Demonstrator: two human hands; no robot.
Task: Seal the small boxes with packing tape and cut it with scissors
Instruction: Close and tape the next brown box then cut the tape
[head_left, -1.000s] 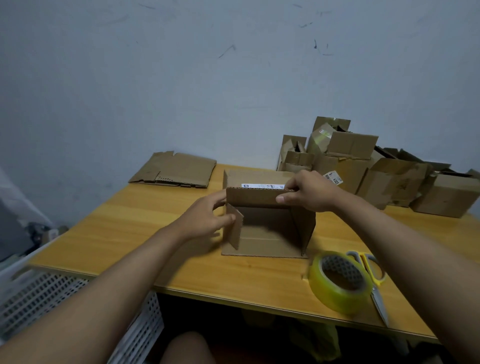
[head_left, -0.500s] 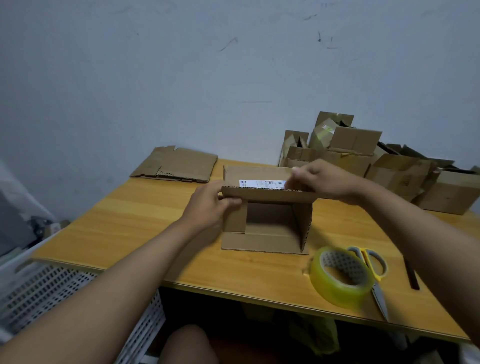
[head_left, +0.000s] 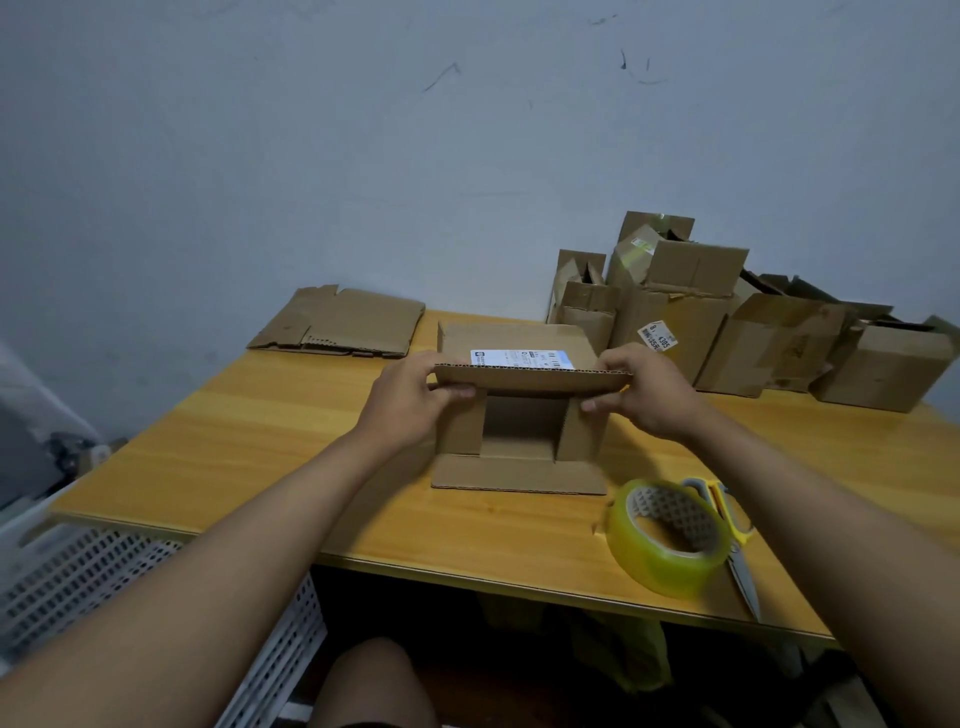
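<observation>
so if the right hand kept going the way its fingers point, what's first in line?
The right hand points leftward across the box's open front, so the left hand gripping the same top flap likely comes first; depth is unclear.

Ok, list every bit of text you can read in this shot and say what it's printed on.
"6" and "K305": on the tilted white sticker on the tall box in the stack of boxes at the back; a darker line beneath them is too blurred to read.
White shipping label on the top of the small box that both hands hold: print too small to read.
No other text shows.
</observation>
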